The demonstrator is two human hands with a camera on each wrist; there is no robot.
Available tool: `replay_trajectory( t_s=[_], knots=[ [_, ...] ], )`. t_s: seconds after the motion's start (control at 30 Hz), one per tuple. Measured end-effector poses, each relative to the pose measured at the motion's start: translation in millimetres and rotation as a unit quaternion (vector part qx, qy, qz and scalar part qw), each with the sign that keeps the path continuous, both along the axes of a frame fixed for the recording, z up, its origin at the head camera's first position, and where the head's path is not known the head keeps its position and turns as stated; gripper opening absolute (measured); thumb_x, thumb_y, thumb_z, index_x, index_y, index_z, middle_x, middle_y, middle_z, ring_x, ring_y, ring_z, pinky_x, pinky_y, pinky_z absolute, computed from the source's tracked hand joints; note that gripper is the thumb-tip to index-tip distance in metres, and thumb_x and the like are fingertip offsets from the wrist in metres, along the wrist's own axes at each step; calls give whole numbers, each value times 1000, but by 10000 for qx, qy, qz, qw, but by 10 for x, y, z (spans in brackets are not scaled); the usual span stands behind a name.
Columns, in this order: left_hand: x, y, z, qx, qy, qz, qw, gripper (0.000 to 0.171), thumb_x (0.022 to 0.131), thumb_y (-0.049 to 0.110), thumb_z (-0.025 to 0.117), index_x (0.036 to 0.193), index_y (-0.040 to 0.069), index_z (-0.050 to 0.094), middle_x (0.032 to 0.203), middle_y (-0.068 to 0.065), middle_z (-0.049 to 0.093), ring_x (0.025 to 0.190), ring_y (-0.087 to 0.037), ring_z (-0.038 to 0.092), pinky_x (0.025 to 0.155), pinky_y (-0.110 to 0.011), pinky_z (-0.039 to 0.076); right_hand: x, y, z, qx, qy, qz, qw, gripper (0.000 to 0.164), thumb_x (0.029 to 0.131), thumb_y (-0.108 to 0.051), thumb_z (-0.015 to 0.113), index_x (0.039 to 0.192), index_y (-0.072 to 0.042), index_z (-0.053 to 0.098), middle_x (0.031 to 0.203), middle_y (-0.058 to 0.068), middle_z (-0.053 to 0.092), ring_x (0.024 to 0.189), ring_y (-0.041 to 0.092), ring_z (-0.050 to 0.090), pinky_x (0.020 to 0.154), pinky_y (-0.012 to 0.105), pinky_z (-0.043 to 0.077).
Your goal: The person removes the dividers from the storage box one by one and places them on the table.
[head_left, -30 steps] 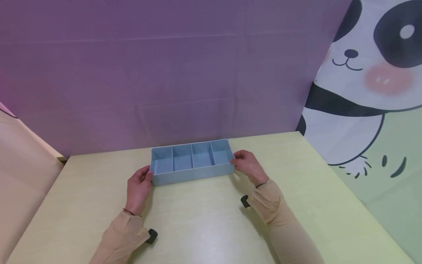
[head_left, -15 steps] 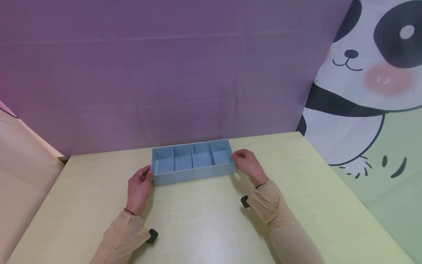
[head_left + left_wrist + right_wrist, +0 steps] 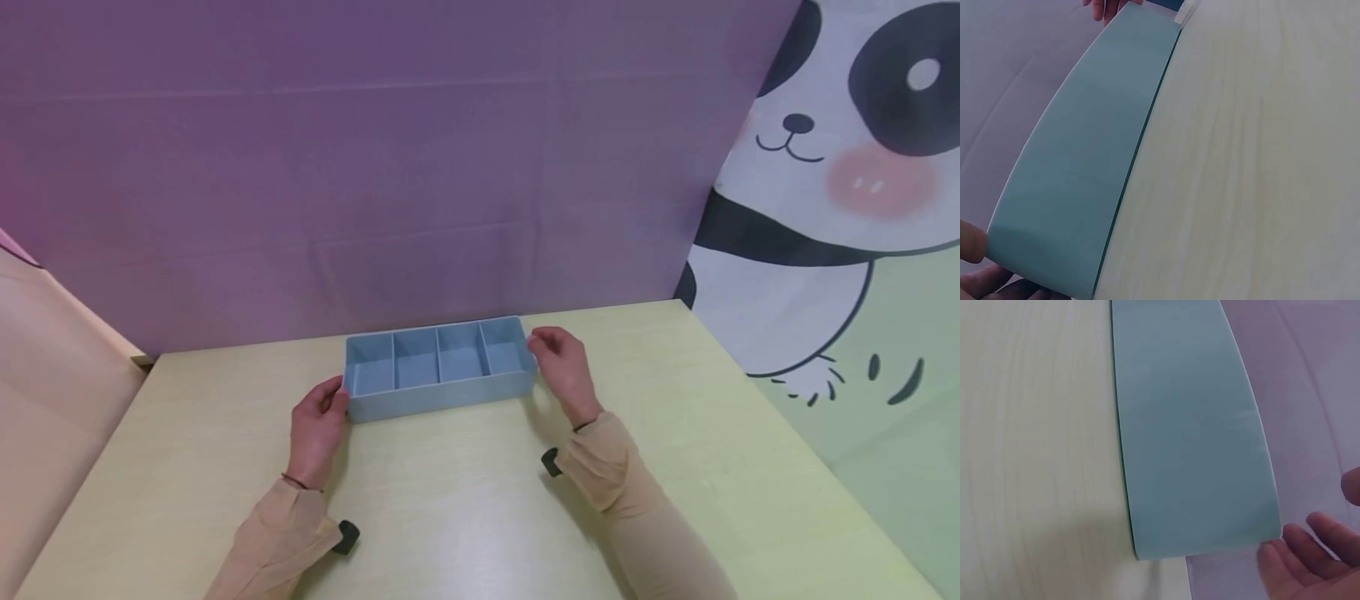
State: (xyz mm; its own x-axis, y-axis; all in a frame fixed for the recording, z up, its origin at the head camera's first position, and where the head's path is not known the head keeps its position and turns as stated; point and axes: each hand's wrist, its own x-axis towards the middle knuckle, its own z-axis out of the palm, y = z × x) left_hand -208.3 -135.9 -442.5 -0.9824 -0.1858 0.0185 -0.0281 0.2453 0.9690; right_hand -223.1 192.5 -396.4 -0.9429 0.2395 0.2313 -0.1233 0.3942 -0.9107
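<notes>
A light blue divided organizer tray [image 3: 442, 398] with several open compartments lies lengthwise on the table by the back wall. My left hand [image 3: 317, 429] grips its left end; in the left wrist view the thumb [image 3: 971, 242] meets the corner and the fingers [image 3: 991, 281] curl at the end wall. At the opposite end is my right hand [image 3: 564, 367], with loosely bent fingers [image 3: 1313, 550] close against the tray's upper corner. Its thumb [image 3: 1352, 485] stands away from the tray in the right wrist view. The compartments hold nothing.
The pale wooden table [image 3: 450, 500] ends at a purple backdrop [image 3: 420, 183] right behind the tray. A panda-print wall covering [image 3: 795, 325] runs along the right side. Black wrist-worn pieces [image 3: 347, 537] stick out from both beige sleeves [image 3: 622, 475].
My right hand has shifted slightly up along the tray's right end, its thumb coming off the front corner. The left hand and the tray look almost unmoved.
</notes>
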Motion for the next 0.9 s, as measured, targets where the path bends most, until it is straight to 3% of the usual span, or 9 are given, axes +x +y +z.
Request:
replay_trajectory(
  t_s=[0.47, 0.7, 0.9],
  knots=[
    [10, 9, 17, 135, -123, 30, 9998, 35, 93, 19, 44, 124, 2, 48, 122, -18, 52, 102, -17, 48, 85, -35, 42, 3, -73, -19, -46, 300, 152, 9994, 26, 85, -20, 58, 104, -3, 60, 103, 13, 62, 94, 15, 54, 83, 40, 47],
    [-13, -5, -4, 232, -178, -5, 9996, 35, 93, 19, 44, 124, 3, 48, 122, -18, 52, 103, -16, 47, 85, -33, 41, 116, -197, 135, -15, 343, 290, 9990, 23, 85, -12, 58, 104, 2, 58, 104, 20, 60, 96, 24, 54, 84, 45, 47],
    [-34, -20, -31, 252, -163, -77, 9995, 36, 94, 20, 43, 125, 3, 47, 123, -18, 52, 103, -16, 48, 83, -30, 42, -12, -156, -60, 41, 401, 415, 9983, 27, 85, -19, 60, 106, -2, 58, 106, 16, 60, 96, 21, 53, 85, 43, 46]
  ],
)
